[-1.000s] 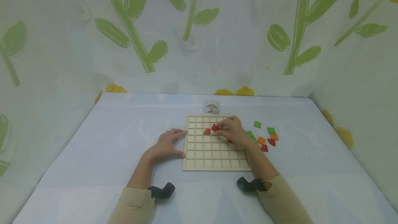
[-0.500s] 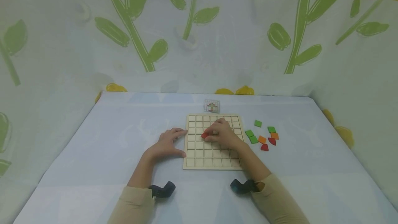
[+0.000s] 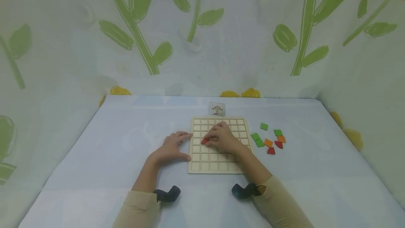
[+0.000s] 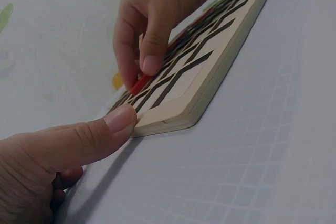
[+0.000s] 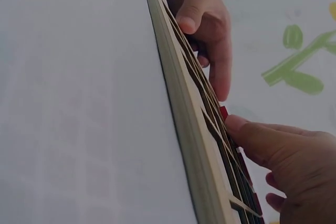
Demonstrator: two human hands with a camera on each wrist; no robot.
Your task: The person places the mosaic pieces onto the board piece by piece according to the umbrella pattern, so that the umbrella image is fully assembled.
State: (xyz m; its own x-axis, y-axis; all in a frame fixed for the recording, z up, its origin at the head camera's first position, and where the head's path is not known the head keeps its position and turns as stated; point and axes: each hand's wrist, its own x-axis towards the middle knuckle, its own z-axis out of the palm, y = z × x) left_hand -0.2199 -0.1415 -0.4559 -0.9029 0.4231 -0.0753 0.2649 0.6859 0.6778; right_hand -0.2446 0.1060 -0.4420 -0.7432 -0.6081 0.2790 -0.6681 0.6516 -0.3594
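Observation:
In the head view a pale wooden grid board [image 3: 196, 166] lies on the table. My left hand [image 3: 172, 147] is spread at its left edge, with thumb and forefinger touching the side; the left wrist view shows the thumb [image 4: 107, 135] against the board near a corner. My right hand [image 3: 223, 139] reaches over the board and pinches a red rounded tile [image 3: 204, 141] between thumb and fingers, low over the left part of the grid. Further red tiles [image 5: 255, 200] show on the board in the right wrist view; from the head they are hidden under the right hand.
A small card with a coloured pattern [image 3: 217, 109] lies behind the board. To the right are loose tiles: several green ones [image 3: 264, 126], two orange ones [image 3: 268, 143] and two red ones [image 3: 271, 151]. A flower-patterned wall [image 3: 240, 52] stands behind the table.
My right hand has moved left and slightly nearer across the board, carrying the red tile to a square left of where it was. The left hand has kept its place at the edge.

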